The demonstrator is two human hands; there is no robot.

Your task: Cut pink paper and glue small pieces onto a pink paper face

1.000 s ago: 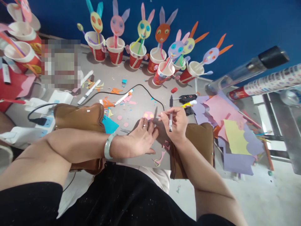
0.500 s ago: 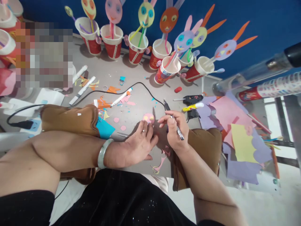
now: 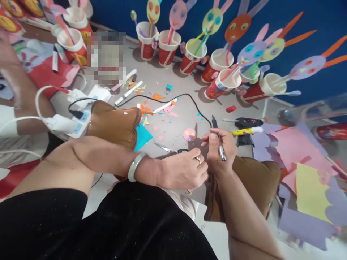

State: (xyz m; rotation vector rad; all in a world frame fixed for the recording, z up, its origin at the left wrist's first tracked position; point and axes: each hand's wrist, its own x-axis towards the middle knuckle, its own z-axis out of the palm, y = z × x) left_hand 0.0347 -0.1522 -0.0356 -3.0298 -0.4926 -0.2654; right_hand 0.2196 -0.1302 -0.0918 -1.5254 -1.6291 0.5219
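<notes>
My right hand (image 3: 221,148) is closed around a dark pen (image 3: 222,153), its black end pointing away from me. Close beside it, my left hand (image 3: 187,168) has its fingers curled together; whatever they may hold is hidden. Just beyond the hands lies a small pink paper disc (image 3: 189,135) with yellow shapes on it. Scissors (image 3: 163,147) rest on the table, their handles partly behind my left hand. Two small plain pink circles (image 3: 161,138) are to the left of the disc.
Red paper cups (image 3: 168,54) with rabbit-faced straws line the blue wall. A black glue gun (image 3: 249,124) and yellow marker (image 3: 247,131) lie right, near coloured paper (image 3: 311,191). A black cord (image 3: 162,98) crosses scraps. Brown cushions (image 3: 115,122) flank my arms. Another person's arm (image 3: 23,83) is left.
My left hand has come off the pink disc and moved toward me and right, beside my right hand, its fingers now curled. The view has swung left. My right hand still grips the pen.
</notes>
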